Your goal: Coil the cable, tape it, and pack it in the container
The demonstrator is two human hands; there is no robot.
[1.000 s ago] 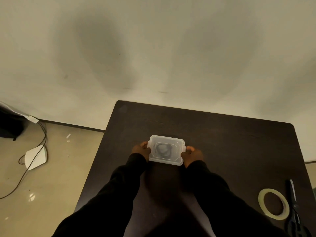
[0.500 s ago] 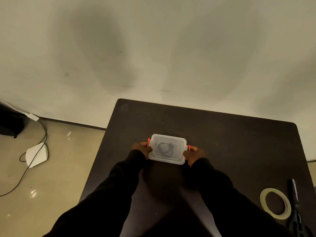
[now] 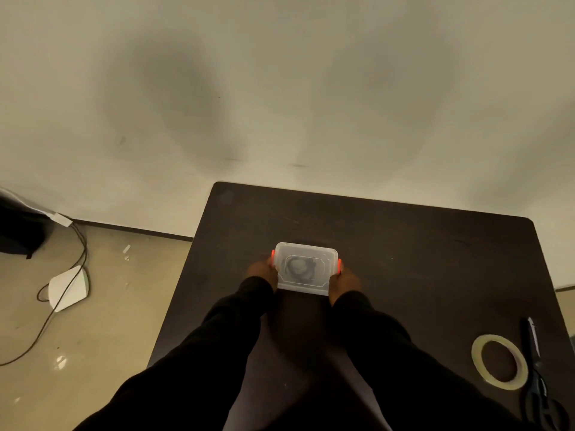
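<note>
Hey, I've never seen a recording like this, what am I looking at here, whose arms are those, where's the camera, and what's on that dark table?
There is no machine: these are a person's two arms in black sleeves. The single picture comes from a wide-angle camera worn on the person's head, looking forward and down. On the dark table sits a small clear container with its lid on; a dark coiled cable shows through it. The left hand and right hand are at its two ends, by the orange latches. Near the right edge lie a tape roll and scissors. On the floor to the left are a white device and cords.
</note>
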